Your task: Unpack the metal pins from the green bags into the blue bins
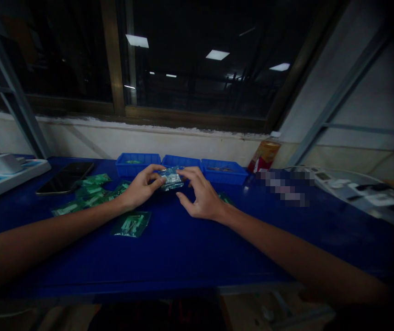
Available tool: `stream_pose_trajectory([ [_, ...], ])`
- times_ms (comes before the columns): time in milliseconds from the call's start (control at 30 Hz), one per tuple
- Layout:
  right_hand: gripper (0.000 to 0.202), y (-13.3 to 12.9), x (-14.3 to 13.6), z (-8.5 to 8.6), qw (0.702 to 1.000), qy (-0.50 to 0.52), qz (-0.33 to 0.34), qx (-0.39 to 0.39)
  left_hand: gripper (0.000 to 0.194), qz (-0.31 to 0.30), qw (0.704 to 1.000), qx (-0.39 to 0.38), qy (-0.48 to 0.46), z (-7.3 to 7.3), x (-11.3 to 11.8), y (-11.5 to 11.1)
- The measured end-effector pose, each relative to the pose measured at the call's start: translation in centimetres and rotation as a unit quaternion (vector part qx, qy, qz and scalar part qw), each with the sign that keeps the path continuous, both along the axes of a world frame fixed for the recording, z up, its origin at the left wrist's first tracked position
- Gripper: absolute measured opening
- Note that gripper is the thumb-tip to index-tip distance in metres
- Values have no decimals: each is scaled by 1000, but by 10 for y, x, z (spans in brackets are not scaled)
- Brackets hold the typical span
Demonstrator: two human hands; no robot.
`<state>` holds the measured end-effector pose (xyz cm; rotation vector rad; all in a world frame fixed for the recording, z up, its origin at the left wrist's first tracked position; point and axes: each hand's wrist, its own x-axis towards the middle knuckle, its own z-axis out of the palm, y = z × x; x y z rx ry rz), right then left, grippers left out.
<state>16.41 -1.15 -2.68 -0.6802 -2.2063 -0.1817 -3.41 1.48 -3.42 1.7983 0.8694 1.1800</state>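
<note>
My left hand (pixel 144 187) pinches the left side of a small clear plastic bag (pixel 172 180) with pale pieces in it, held up in front of the blue bins. At the bag's right edge is my right hand (pixel 199 195), its thumb spread away from the fingers and its fingertips by the bag's top corner. A green-tinted bag (pixel 131 224) with pale pieces lies flat on the blue table below my left wrist. Several similar bags (pixel 92 192) are heaped to the left, partly behind my left forearm. Another green bag (pixel 225 198) shows behind my right wrist.
Three blue bins (pixel 226 172) stand in a row at the back. On the left are a phone (pixel 65 178) and a power strip (pixel 35 171) with a plug. An orange and red packet (pixel 265 155) stands at the back right, near white items (pixel 378 197).
</note>
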Motion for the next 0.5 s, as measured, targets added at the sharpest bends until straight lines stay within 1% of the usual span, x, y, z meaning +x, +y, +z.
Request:
stream_pose_trajectory([
  [67, 49, 0, 1, 1, 998, -27, 39, 28, 36, -17, 998, -42, -40, 0, 0, 0],
  [133, 46, 1, 1, 1, 995, -52, 60, 54, 35, -40, 993, -81, -75, 0, 0, 0],
  [200, 41, 2, 0, 0, 994, -62, 60, 72, 34, -70, 987, -114, -92, -1, -1, 2],
  [267, 33, 4, -1, 0, 995, -63, 41, 72, 33, -92, 983, -130, -86, -2, -1, 3],
  [333, 23, 4, -2, 0, 997, -50, 18, 56, 30, -98, 985, -129, -60, -2, -1, 4],
  [400, 16, 5, -3, 0, 1000, -13, -2, 21, 29, -87, 989, -115, -17, -2, 0, 4],
  [467, 13, 6, -4, 0, 998, 49, -31, -30, 29, -59, 995, -74, 39, -4, 1, 5],
  [500, 12, 7, -5, 0, 993, 83, -47, -64, 30, -37, 996, -40, 69, -5, 1, 6],
])
